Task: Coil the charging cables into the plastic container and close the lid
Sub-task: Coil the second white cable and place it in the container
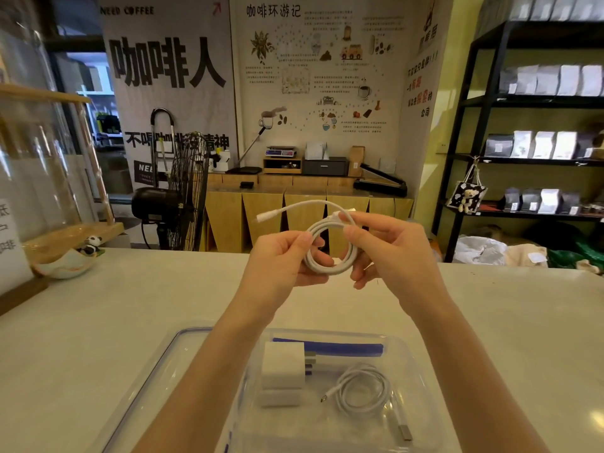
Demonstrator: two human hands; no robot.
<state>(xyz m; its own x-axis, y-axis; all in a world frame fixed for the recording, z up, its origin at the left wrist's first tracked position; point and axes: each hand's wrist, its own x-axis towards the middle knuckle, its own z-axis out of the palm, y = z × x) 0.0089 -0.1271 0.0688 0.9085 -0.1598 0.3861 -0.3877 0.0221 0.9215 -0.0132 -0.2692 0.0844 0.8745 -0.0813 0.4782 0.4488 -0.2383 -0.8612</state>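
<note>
A white charging cable is wound into a small coil and held above the counter. My left hand pinches the coil's left side. My right hand pinches its upper right, near one plug. The other plug end sticks out free to the upper left. Below, near the counter's front edge, stands a clear plastic container. Inside it lie a second coiled white cable, a white charger plug and a blue strip. The clear lid lies to the container's left, partly under my left forearm.
A white counter spreads out around the container. A small bowl with a panda figure sits at the far left beside a glass display case. A black fan and shelves stand beyond the counter.
</note>
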